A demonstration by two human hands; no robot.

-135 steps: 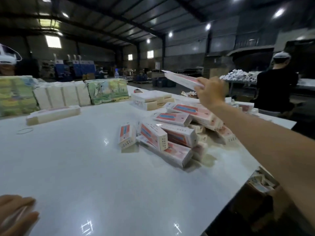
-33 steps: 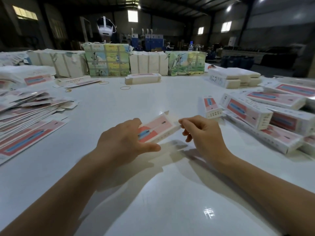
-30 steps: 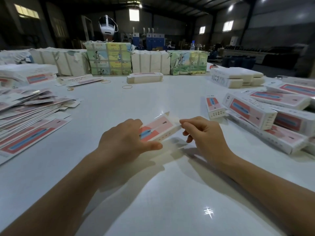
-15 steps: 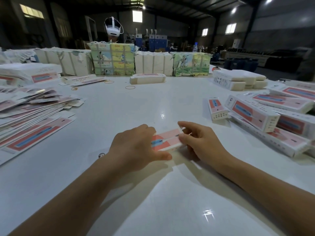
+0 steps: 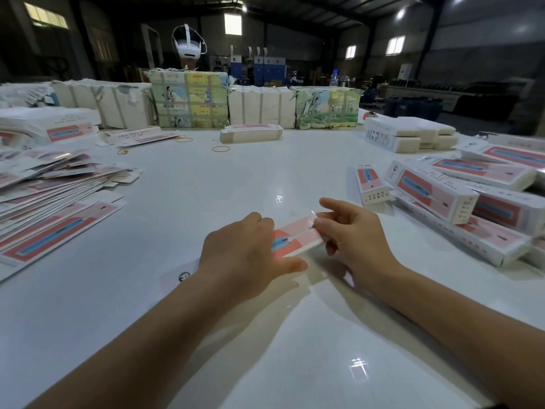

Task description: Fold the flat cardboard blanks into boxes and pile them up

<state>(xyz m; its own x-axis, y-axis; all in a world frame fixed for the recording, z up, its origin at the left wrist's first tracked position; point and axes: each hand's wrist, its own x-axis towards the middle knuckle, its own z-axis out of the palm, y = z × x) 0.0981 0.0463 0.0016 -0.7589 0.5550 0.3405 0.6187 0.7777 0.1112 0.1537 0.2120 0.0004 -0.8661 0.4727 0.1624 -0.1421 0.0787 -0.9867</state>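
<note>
A pink, white and blue cardboard blank (image 5: 298, 238) lies low over the white table (image 5: 206, 187) in front of me. My left hand (image 5: 244, 255) covers its left part, fingers curled over it and thumb along its near edge. My right hand (image 5: 351, 237) pinches its right end, index finger raised. One white flap of the blank pokes out left of my left wrist. A fanned stack of flat blanks (image 5: 53, 202) lies at the left. Folded boxes (image 5: 460, 202) are heaped at the right.
Wrapped bundles (image 5: 191, 101) line the table's far edge, with a person wearing a white headset (image 5: 188, 47) behind them. A small stack of blanks (image 5: 250, 134), rubber bands (image 5: 220, 148) and a white stack (image 5: 407, 137) lie at the back. One short box (image 5: 371, 184) stands near the heap.
The blank has come down from a raised tilt to lie nearly flat by the table. My right hand has shifted its hold on the right end and my index finger has lifted.
</note>
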